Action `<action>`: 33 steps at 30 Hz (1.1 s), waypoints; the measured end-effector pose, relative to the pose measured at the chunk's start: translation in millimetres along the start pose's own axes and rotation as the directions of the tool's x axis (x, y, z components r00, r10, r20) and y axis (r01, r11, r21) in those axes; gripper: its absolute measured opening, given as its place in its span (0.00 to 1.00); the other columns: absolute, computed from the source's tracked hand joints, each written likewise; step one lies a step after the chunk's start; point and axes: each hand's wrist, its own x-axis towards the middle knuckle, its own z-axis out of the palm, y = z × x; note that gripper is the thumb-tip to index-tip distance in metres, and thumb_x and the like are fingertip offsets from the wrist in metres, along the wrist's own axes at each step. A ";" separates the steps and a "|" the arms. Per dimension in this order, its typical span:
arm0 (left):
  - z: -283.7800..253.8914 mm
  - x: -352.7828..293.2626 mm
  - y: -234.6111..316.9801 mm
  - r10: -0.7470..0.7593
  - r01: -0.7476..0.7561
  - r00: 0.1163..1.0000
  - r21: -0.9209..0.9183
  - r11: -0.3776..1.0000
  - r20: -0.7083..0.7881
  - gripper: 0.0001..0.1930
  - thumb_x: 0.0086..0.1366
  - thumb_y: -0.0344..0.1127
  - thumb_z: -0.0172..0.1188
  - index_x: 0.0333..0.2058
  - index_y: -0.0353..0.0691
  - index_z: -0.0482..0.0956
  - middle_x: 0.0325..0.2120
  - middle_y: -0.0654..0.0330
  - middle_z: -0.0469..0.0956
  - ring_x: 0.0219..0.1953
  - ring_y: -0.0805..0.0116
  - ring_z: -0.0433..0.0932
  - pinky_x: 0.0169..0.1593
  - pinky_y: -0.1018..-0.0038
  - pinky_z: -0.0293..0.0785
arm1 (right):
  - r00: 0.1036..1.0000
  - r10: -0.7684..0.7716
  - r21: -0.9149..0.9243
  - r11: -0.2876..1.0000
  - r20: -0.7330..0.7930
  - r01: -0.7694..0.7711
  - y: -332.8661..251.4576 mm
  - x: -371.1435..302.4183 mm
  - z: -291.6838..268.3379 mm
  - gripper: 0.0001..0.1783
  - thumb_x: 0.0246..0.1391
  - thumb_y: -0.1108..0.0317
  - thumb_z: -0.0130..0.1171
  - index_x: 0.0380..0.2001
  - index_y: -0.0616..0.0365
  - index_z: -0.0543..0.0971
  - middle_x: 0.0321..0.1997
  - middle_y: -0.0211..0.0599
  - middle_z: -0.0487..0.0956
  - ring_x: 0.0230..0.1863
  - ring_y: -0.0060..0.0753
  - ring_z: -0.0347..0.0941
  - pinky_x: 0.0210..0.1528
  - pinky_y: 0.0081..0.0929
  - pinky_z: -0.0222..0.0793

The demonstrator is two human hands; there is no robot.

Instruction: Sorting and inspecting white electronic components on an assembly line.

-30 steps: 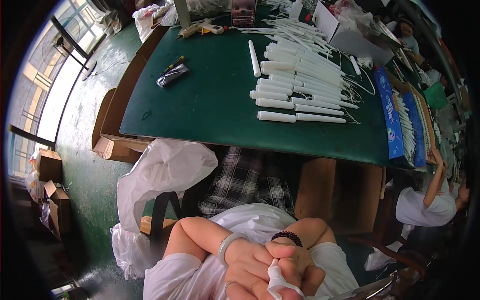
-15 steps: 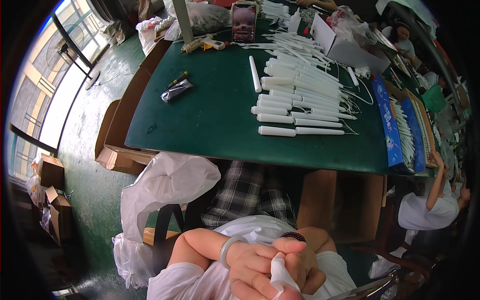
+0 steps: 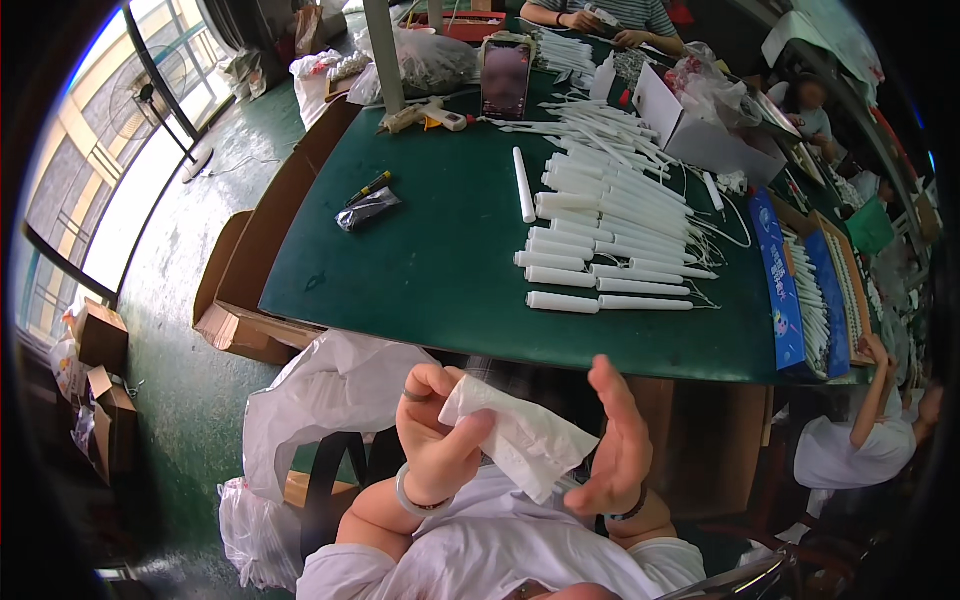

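My left hand [image 3: 440, 425] pinches a crumpled white tissue [image 3: 525, 432] between thumb and fingers, just in front of the table's near edge. The tissue is spread out toward the right. Close to its right end my right hand [image 3: 618, 440] is open, fingers straight and pointing up, with nothing in it. Beyond the hands, on the green table [image 3: 420, 300], lie several white stick-like tubes [image 3: 560, 302] with thin wires at their right ends, in a row. One single white tube [image 3: 523, 185] lies apart at their left.
A yellow-black pen-like tool [image 3: 375, 184] and a silvery packet [image 3: 368, 210] lie left on the table. A phone [image 3: 506, 78] stands behind, near a glue gun [image 3: 440, 118]. A blue box [image 3: 785, 290] of white sticks is at the right. Other people sit far and right.
My hands have come apart and risen toward the table edge. The tissue, earlier bunched between both hands, is now spread out in the left one. My right hand has opened.
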 end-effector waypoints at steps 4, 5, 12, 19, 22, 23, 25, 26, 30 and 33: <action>20.5 -2.1 12.3 0.027 -0.042 0.993 0.133 0.990 0.118 0.26 0.48 0.15 0.57 0.48 0.33 0.62 0.23 0.61 0.69 0.26 0.70 0.72 0.31 0.76 0.71 | 0.960 0.270 0.439 0.855 0.080 -0.277 -2.3 -2.2 -1.2 0.19 0.41 0.72 0.67 0.38 0.67 0.75 0.36 0.46 0.77 0.36 0.41 0.75 0.40 0.28 0.69; 24.4 -1.0 15.9 0.050 -0.080 0.974 0.131 0.988 0.221 0.27 0.48 0.15 0.58 0.48 0.33 0.62 0.22 0.62 0.69 0.25 0.69 0.72 0.30 0.75 0.70 | 0.990 0.129 0.479 0.866 0.064 -0.144 -3.5 4.4 -3.1 0.13 0.42 0.73 0.65 0.32 0.67 0.77 0.34 0.46 0.77 0.33 0.39 0.75 0.35 0.26 0.71; 51.6 -28.4 45.9 -0.021 0.060 0.933 -0.096 0.994 0.360 0.03 0.54 0.29 0.60 0.29 0.38 0.79 0.37 0.48 0.71 0.33 0.59 0.71 0.32 0.67 0.71 | 0.976 0.018 0.833 0.524 -0.216 0.175 -60.5 18.6 34.2 0.08 0.55 0.69 0.52 0.26 0.60 0.76 0.31 0.39 0.73 0.27 0.38 0.67 0.27 0.29 0.67; 118.6 -78.1 36.6 0.057 -0.072 0.962 -0.044 0.996 -0.267 0.02 0.56 0.28 0.59 0.30 0.39 0.78 0.37 0.49 0.69 0.38 0.53 0.71 0.45 0.60 0.69 | 0.846 0.445 0.954 0.190 -0.293 0.230 -116.2 -21.6 72.1 0.14 0.55 0.73 0.51 0.44 0.66 0.74 0.57 0.49 0.67 0.63 0.47 0.55 0.68 0.47 0.30; 115.6 -68.2 22.3 0.066 -0.078 0.965 -0.038 0.996 -0.253 0.02 0.56 0.28 0.59 0.29 0.39 0.77 0.37 0.49 0.69 0.38 0.53 0.71 0.45 0.60 0.69 | 0.967 0.097 0.966 -0.085 -0.235 0.243 -28.6 -117.4 84.3 0.15 0.53 0.76 0.53 0.45 0.71 0.71 0.56 0.49 0.68 0.65 0.39 0.54 0.68 0.36 0.37; 114.1 -67.1 22.2 0.078 -0.090 0.967 -0.038 0.995 -0.242 0.02 0.56 0.28 0.59 0.29 0.39 0.77 0.37 0.49 0.69 0.38 0.53 0.71 0.45 0.60 0.69 | 0.942 -0.208 0.909 -0.379 -0.265 0.172 -20.4 -120.2 80.3 0.15 0.53 0.76 0.53 0.44 0.72 0.71 0.55 0.49 0.70 0.64 0.37 0.55 0.67 0.32 0.40; 103.6 -58.8 23.3 0.100 -0.111 0.970 -0.036 0.993 -0.222 0.02 0.56 0.28 0.59 0.29 0.38 0.77 0.37 0.49 0.69 0.38 0.53 0.71 0.45 0.60 0.69 | 0.949 0.164 0.772 -0.625 0.270 -0.112 -70.9 -99.6 52.1 0.16 0.53 0.75 0.53 0.45 0.72 0.71 0.54 0.48 0.71 0.62 0.37 0.59 0.65 0.24 0.45; 104.9 -63.2 24.4 0.125 -0.135 0.970 -0.033 0.990 -0.207 0.02 0.56 0.28 0.59 0.29 0.38 0.76 0.37 0.49 0.69 0.38 0.53 0.71 0.46 0.60 0.69 | 0.889 0.457 0.940 -0.314 0.031 0.129 -109.6 -51.9 69.6 0.16 0.54 0.75 0.52 0.45 0.71 0.71 0.55 0.49 0.70 0.62 0.36 0.60 0.65 0.25 0.46; 98.8 -65.0 30.1 0.202 -0.207 0.968 -0.022 0.978 -0.151 0.02 0.56 0.28 0.59 0.28 0.38 0.76 0.36 0.49 0.69 0.39 0.53 0.71 0.46 0.61 0.69 | 0.785 0.542 0.952 0.117 -0.300 0.283 -120.0 -9.0 77.2 0.16 0.55 0.75 0.51 0.46 0.70 0.72 0.56 0.50 0.69 0.61 0.36 0.61 0.64 0.27 0.46; 93.2 -61.1 25.3 0.241 -0.245 0.965 -0.023 0.969 -0.107 0.02 0.57 0.28 0.59 0.28 0.37 0.75 0.36 0.49 0.69 0.39 0.53 0.71 0.46 0.61 0.69 | 0.847 0.406 0.938 0.191 -0.345 0.290 -109.2 -6.1 76.1 0.16 0.55 0.74 0.50 0.46 0.69 0.72 0.56 0.50 0.69 0.62 0.37 0.60 0.64 0.29 0.46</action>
